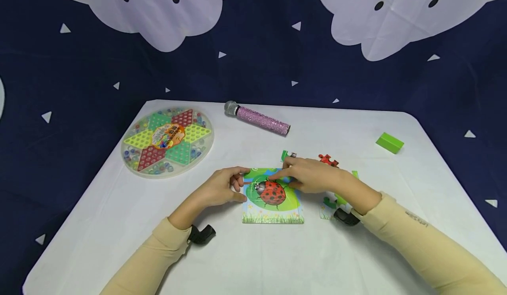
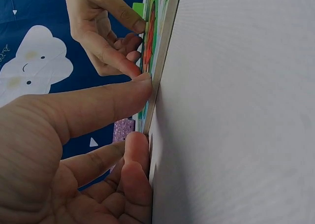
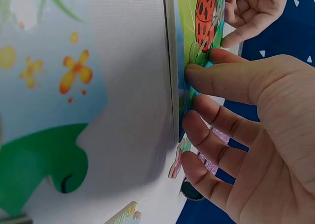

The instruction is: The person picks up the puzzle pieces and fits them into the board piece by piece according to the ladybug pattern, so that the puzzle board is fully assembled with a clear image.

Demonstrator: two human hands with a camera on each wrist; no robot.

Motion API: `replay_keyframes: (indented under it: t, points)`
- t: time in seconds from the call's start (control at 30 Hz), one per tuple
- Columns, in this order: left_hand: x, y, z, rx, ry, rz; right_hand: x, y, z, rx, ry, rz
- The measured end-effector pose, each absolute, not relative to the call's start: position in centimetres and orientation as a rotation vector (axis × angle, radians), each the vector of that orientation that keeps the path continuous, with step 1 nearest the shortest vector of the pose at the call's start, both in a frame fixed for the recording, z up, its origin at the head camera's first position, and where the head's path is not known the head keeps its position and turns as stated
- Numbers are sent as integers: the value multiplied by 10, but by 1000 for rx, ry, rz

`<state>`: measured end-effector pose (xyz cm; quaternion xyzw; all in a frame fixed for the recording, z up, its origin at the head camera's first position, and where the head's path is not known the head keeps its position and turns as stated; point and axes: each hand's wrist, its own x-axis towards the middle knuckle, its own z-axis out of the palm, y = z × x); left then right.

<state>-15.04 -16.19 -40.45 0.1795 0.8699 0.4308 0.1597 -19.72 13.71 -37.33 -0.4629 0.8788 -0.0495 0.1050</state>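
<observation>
A square ladybug puzzle board lies flat on the white table. My left hand is at its left side, the index finger reaching to the upper left corner and the thumb touching the edge lower down; its other fingers curl in loosely. My right hand comes over the upper right part, with the index fingertip on the picture above the red ladybug. In the right wrist view, the thumb rests on the board and the other fingers are spread and gently bent along its edge.
Loose puzzle pieces lie around the right forearm: a red one, a green one and a light blue and green one. A pink glitter microphone, a round marble board game and a green block sit farther back.
</observation>
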Motion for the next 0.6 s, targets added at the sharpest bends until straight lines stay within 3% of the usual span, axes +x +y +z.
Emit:
replay_keyframes:
  t: [0.6]
  points:
    - [-151, -163, -406, 530, 2494, 1229, -213, 157, -354, -1166, 2642, -569]
